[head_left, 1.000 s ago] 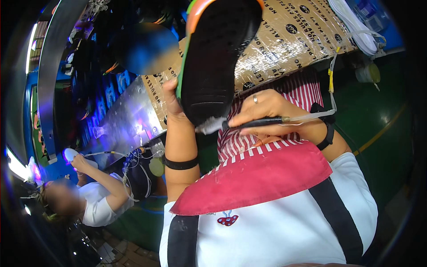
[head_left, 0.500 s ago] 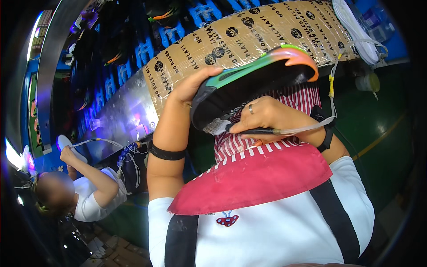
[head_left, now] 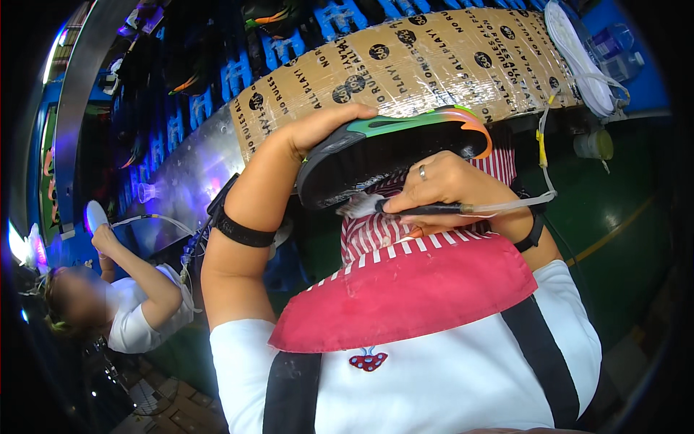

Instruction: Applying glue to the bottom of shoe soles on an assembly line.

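Observation:
My left hand grips the far left edge of a shoe sole, fingers closed over its rim. The sole has a black, shiny inner face turned toward me and a sidewall running from black through green to orange. In my right hand is a brush, its dark handle joined to a clear tube that runs off to the right. The brush's whitish bristles sit just below the near edge of the sole, close to its left end; whether they touch it I cannot tell.
Taped brown cardboard covers the table edge ahead. Beyond it are blue racks with dark shoes. At the far right are a white sole, a plastic bottle and a small tub. A co-worker's arm holds a pale sole at left.
The sole has shifted left and slightly tilted flatter, with my left hand and elbow moving outward. The brush has come away from the sole's inner face to below its near edge.

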Available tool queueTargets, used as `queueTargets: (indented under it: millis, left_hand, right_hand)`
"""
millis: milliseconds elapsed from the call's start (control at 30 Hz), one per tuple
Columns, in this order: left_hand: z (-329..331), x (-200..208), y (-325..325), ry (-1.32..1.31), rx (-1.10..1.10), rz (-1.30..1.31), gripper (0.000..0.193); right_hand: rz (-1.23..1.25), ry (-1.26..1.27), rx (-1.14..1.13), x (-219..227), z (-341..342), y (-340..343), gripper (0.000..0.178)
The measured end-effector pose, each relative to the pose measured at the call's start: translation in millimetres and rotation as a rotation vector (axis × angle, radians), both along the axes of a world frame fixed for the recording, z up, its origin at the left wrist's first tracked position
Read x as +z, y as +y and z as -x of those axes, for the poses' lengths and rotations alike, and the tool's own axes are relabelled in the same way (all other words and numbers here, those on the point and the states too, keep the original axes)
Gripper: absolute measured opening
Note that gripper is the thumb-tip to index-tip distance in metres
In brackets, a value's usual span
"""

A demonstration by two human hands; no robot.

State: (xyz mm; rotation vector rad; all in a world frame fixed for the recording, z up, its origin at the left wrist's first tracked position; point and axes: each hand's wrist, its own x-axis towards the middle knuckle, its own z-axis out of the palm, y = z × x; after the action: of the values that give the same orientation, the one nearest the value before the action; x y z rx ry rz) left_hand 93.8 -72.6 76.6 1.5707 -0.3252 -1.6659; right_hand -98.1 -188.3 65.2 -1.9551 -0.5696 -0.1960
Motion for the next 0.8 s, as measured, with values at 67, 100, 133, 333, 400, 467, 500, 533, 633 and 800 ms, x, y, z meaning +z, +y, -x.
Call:
queueTargets:
  millis: [67,100,133,333,400,467,500,533,633,800]
  left_hand:
    - [-2.1,-0.7,-0.1,0.039,0.0,-0.029,0.04]
    - [-3.3,-2.7,0.2,0.024,-0.023,-0.013,0.04]
    - [-5.2,-3.6,0.1,0.009,-0.046,0.004,0.041]
    - [-6.2,0.3,9.1,-0.075,0.069,0.007,0.041]
    - [-8.0,2.2,9.2,-0.066,0.057,-0.015,0.041]
    - [-11.4,2.3,13.4,-0.066,0.048,-0.028,0.042]
    - [-14.3,-1.3,17.3,-0.063,0.07,-0.012,0.041]
    - [-16.4,-3.8,17.4,-0.057,0.088,0.002,0.041]
    - [-8.4,-0.3,19.7,0.051,0.234,0.05,0.039]
    - [22.4,-27.1,31.8,0.2,0.47,0.134,0.038]
  right_hand:
    - [-0.025,-0.09,-0.149,-6.3,-0.8,2.7,0.024]
    - [-0.035,-0.097,-0.152,-11.6,-3.4,4.3,0.026]
    - [-0.033,-0.096,-0.155,-11.0,-2.3,4.4,0.026]
    - [0.044,-0.113,-0.15,-10.1,4.7,1.3,0.027]
    - [-0.002,-0.139,-0.229,-14.4,2.8,4.3,0.032]
    - [0.066,-0.202,-0.193,-13.6,3.0,6.3,0.034]
    - [0.105,-0.185,-0.164,-13.0,4.5,8.2,0.032]
    - [0.106,-0.185,-0.169,-12.3,5.9,7.0,0.032]
    - [-0.158,-0.01,-0.203,-8.9,8.3,0.8,0.02]
    - [-0.601,0.452,-0.48,-9.0,-0.3,-9.5,0.02]
